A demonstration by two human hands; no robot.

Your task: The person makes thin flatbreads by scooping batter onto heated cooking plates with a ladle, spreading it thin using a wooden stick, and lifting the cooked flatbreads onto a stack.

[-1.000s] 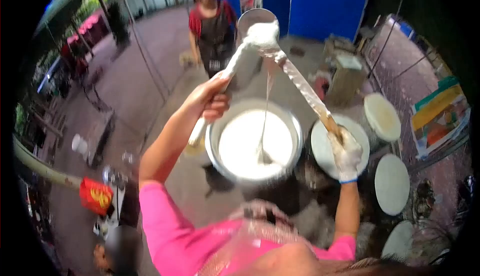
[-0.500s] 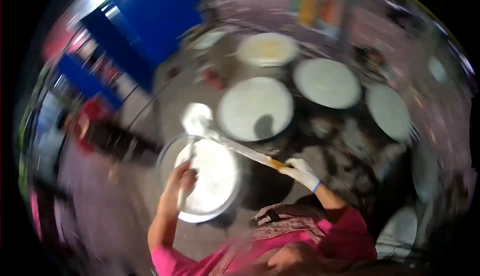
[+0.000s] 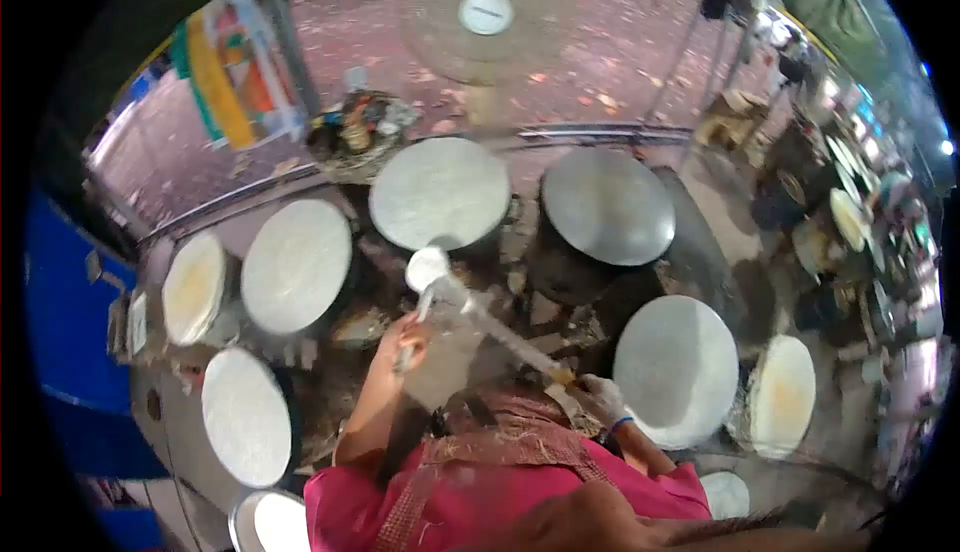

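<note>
My left hand (image 3: 405, 340) is wrapped round the handle of a ladle, whose bowl (image 3: 427, 268) is full of white batter. The ladle is near the front edge of a round griddle coated with a white sheet (image 3: 440, 190). In a pale glove, my right hand (image 3: 603, 400) grips the yellowish handle of a long flat spatula (image 3: 510, 340). The blade's whitened tip lies close to the ladle bowl; whether they touch I cannot tell. Right of my right hand is a grey griddle (image 3: 675, 372), partly in shadow. A bare-looking metal griddle (image 3: 608, 206) stands farther back.
More white-coated griddles (image 3: 297, 267) (image 3: 246, 417) curve round on the left. Stacks of thin round sheets lie at far left (image 3: 195, 290) and right (image 3: 783, 397). A basin of batter (image 3: 275, 524) shows at bottom left. Behind stand a fan (image 3: 487, 14) and a cluttered container (image 3: 360, 132).
My view has swung to the right, so the batter basin now sits at the lower left edge. The ladle has gone from above the basin to between the griddles; both hands keep their tools.
</note>
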